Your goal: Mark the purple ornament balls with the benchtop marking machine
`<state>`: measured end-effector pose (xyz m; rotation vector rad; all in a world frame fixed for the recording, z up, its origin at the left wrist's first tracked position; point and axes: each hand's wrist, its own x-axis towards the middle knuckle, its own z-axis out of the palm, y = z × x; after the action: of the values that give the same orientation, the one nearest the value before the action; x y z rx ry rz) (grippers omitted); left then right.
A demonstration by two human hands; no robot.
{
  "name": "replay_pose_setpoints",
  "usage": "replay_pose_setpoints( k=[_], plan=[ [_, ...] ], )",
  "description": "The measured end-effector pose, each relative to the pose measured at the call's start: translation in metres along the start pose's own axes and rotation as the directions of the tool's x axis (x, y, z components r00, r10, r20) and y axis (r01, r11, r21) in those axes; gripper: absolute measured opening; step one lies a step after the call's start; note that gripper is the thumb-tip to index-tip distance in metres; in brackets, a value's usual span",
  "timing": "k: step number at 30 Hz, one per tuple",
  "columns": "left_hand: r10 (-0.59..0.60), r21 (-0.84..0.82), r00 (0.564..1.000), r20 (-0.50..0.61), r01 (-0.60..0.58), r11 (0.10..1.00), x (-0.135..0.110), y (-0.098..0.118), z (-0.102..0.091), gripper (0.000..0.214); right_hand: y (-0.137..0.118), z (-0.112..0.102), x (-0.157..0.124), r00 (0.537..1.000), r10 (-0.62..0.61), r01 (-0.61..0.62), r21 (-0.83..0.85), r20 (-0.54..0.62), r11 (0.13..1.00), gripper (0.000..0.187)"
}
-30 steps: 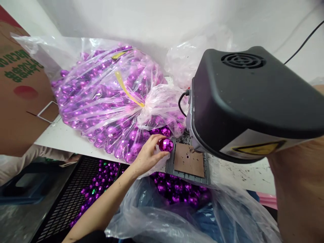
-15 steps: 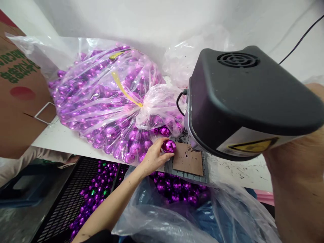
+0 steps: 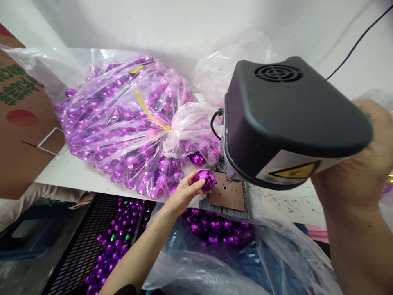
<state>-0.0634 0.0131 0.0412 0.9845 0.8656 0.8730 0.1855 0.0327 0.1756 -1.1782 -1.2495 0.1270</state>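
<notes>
My left hand [image 3: 185,189] is closed on a shiny purple disco-ball bauble [image 3: 206,179], held by thumb and fingers with its small nub pointing right. The bauble is at the left edge of a brown square board [image 3: 227,194] with a small dark hole, which lies on a grey grooved base. Above and right of it juts a black machine head [image 3: 294,119] with a round vent and a yellow warning label. My right hand [image 3: 368,151] is wrapped around that head's right end; some of its fingers are hidden behind the housing.
A tied clear bag [image 3: 123,123] of purple baubles fills the table's left side, beside a cardboard box [image 3: 24,139]. Below the table edge are an open plastic bag [image 3: 196,262] with baubles and a black crate [image 3: 76,241]. Another person's sleeve [image 3: 21,205] shows at left.
My left hand has turned the bauble so its nub now points right, with the thumb across its front. The machine head appears slightly farther left, as the view has shifted.
</notes>
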Motion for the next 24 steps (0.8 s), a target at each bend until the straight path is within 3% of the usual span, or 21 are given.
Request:
replay_pose_setpoints(
  k=[3,6,12,16,20,24],
  plan=[
    [0.097,0.33,0.995,-0.015,-0.086,0.94,0.003,-0.007,0.008,0.055,0.004,0.0,0.002,1.0,-0.016,0.016,0.017,-0.022,1.0,0.033],
    [0.178,0.654,0.984,0.024,-0.15,0.741,0.006,-0.013,0.017,0.047,0.004,0.0,0.001,1.0,-0.015,0.015,0.001,-0.019,1.0,0.037],
    [0.28,0.801,0.948,0.154,-0.285,0.526,0.013,-0.023,0.035,0.043,-0.001,-0.001,0.002,1.0,-0.019,0.02,-0.031,0.017,0.999,0.057],
    [0.328,0.871,0.929,0.171,-0.298,0.39,0.018,-0.031,0.043,0.039,-0.001,-0.002,0.002,0.999,-0.033,0.035,-0.049,0.026,0.998,0.058],
    [0.31,0.889,0.945,0.101,-0.226,0.399,0.026,-0.041,0.048,0.033,-0.001,-0.002,0.001,1.0,-0.017,0.017,-0.028,0.013,0.999,0.044],
    [0.338,0.839,0.936,0.094,-0.257,0.479,0.029,-0.049,0.05,0.042,0.002,-0.002,0.0,1.0,-0.003,0.003,-0.001,0.013,1.0,0.035]
  ],
)
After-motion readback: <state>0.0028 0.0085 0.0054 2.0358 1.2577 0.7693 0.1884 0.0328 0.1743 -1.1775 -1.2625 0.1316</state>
